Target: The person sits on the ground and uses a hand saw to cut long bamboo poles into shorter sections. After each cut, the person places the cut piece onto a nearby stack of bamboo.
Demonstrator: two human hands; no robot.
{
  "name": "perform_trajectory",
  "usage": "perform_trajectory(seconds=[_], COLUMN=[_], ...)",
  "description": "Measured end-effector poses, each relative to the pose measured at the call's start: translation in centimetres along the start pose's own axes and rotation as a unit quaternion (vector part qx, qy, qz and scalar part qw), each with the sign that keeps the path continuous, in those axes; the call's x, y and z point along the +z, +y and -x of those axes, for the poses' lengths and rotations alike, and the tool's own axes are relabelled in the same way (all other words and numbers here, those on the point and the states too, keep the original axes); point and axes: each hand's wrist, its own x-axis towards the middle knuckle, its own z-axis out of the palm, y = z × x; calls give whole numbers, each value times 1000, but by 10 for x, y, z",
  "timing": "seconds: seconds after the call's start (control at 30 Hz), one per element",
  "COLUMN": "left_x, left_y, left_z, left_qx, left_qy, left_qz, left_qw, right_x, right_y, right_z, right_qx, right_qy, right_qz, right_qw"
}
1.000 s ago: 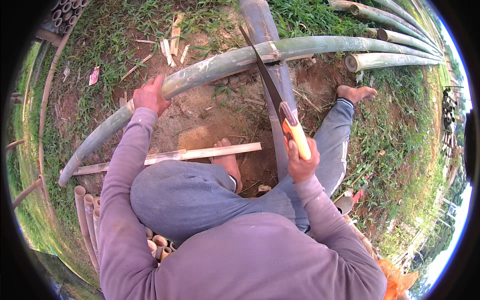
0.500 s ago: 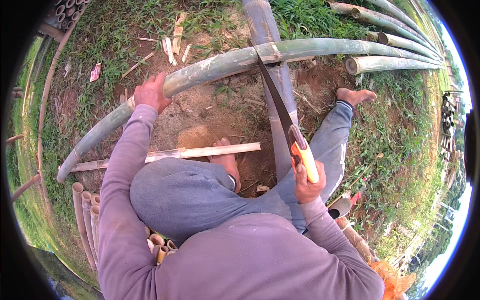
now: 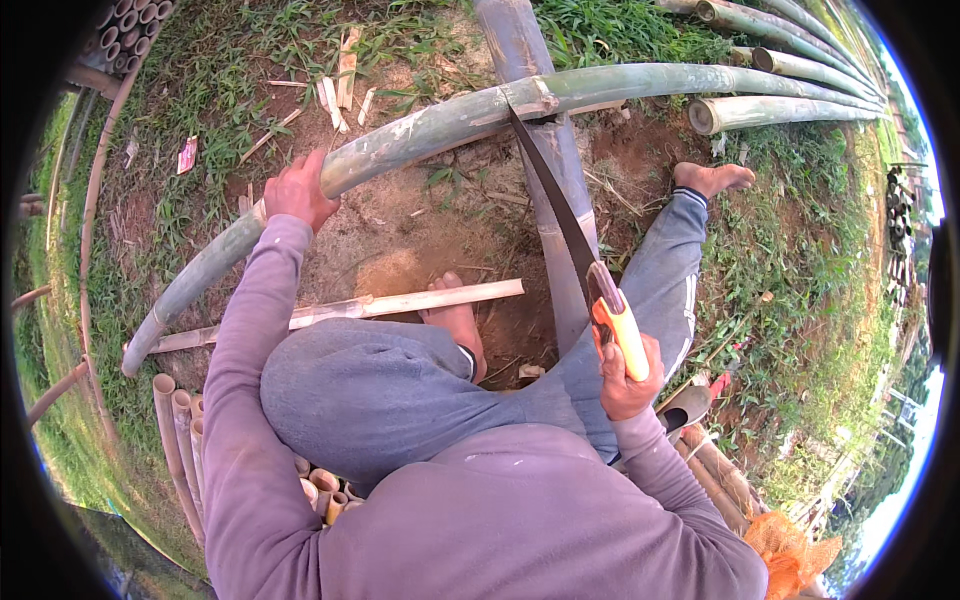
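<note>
A long green bamboo pole (image 3: pixel 430 137) runs across in front of me, over a thicker grey bamboo post (image 3: pixel 545 215). My left hand (image 3: pixel 299 191) is wrapped round the pole, left of the crossing. In my right hand (image 3: pixel 631 380) is a handsaw (image 3: pixel 560 205), gripped by its orange and yellow handle. The saw's dark blade slants up and away, its far end against the pole near a joint, just left of the post. How deep the blade sits in the bamboo I cannot tell.
A split bamboo strip (image 3: pixel 430 299) lies by my bare foot (image 3: pixel 458 325). Several bamboo poles (image 3: pixel 780 113) stretch away at the far right. Cut bamboo pieces (image 3: pixel 180 425) stand at my left. Beside my right arm are a blade-like tool (image 3: pixel 686 408) and orange netting (image 3: pixel 785 550).
My right hand has drawn the saw a little back toward me and to the right. My left hand keeps its hold on the pole.
</note>
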Motion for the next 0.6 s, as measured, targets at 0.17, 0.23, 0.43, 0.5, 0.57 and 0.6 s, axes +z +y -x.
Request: perform_trajectory(seconds=[0.17,0.23,0.43,0.5,0.57,0.6], left_x=[3,-6,6,5,10,10], left_y=[16,11,-7,-3,-7,-3], left_z=[-12,-10,-1,0,3,-4], left_qx=[9,-4,18,18,16,22], left_qy=[11,-5,43,47,51,53], left_qz=[12,9,6,8,5,6], left_qw=[1000,1000,999,999,999,998], right_x=[136,158,45,3,8,31], right_y=[14,-25,6,-2,3,23], right_z=[-192,-240,-52,0,0,-22], right_qx=[-63,-70,9,-11,-11,-22], right_qy=[66,84,16,-11,-2,30], right_qz=[-31,55,-19,-6,1,-13], right_qw=[995,992,1000,1000,1000,999])
